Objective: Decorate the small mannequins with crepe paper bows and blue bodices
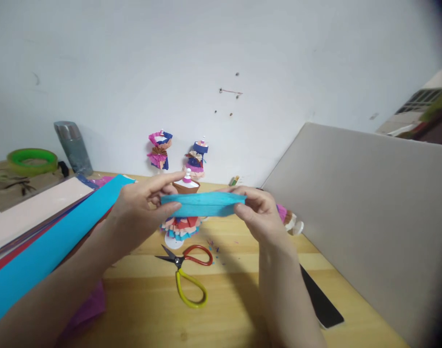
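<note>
While left hand (139,208) pinches left end of blue strip (206,205) between thumb and fingers, index finger stretched out above, right hand (264,212) grips right end; strip runs roughly level between hands, above table (141,309), partly hiding ruffled figure (181,228) behind it; scissors (178,261) lie on near side of figure, blades apart, coloured scraps (216,250) just right; two decorated figures (197,157) far, by wall; coloured sheets (66,237) left, grey panel (366,208) right
</note>
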{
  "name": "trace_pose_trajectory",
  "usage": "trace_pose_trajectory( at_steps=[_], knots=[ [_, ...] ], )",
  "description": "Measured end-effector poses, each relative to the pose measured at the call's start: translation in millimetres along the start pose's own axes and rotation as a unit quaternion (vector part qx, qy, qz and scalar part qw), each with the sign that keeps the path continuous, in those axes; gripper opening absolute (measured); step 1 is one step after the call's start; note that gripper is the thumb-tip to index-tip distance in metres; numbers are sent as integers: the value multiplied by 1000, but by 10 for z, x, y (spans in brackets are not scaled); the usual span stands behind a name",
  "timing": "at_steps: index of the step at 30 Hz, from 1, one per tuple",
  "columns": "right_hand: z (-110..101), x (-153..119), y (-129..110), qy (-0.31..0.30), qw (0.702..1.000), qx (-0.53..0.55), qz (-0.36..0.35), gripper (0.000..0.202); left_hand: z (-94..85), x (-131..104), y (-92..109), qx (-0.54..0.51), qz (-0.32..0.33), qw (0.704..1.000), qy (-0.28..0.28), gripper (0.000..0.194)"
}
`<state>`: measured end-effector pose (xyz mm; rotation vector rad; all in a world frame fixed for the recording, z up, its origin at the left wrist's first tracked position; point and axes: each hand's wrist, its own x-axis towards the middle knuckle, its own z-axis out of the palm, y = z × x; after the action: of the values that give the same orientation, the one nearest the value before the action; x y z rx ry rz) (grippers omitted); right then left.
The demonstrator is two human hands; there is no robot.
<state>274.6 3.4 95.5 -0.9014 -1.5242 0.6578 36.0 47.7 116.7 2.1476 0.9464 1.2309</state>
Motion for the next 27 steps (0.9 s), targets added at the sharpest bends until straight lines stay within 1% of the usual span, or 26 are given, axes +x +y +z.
trace_pose_trajectory(
  at_steps=[2,4,6,8,9,12,15,18,20,23,27],
  knots=[
    [22,11,11,27,999,-14,9,34,0,18,-15,-19,-1,1000,-3,43],
    [44,13,20,53,998,-26,11,32,-1,25,-46,-40,-9,999,-2,41],
    [59,5,33,74,997,-32,6,28,-1,29,-82,-48,-18,999,1,31],
    [66,-6,49,91,995,-37,6,21,2,37,-108,-62,-23,998,0,17],
    [67,-10,58,97,995,-36,9,17,3,43,-112,-77,-25,997,-3,13],
    [74,-11,84,108,994,-7,18,19,7,61,-94,-136,-37,990,4,12],
    [92,3,117,113,992,49,29,22,4,63,-82,-180,-54,982,11,8],
    [103,10,171,117,989,90,29,24,2,54,-119,-216,-48,975,18,14],
    [98,9,206,111,989,89,29,25,1,52,-152,-234,-39,971,18,12],
    [79,11,208,86,994,59,24,28,-18,64,-169,-242,-27,970,11,9],
    [80,35,143,52,996,65,10,43,-83,80,-142,-225,-9,974,-11,13]
  ],
)
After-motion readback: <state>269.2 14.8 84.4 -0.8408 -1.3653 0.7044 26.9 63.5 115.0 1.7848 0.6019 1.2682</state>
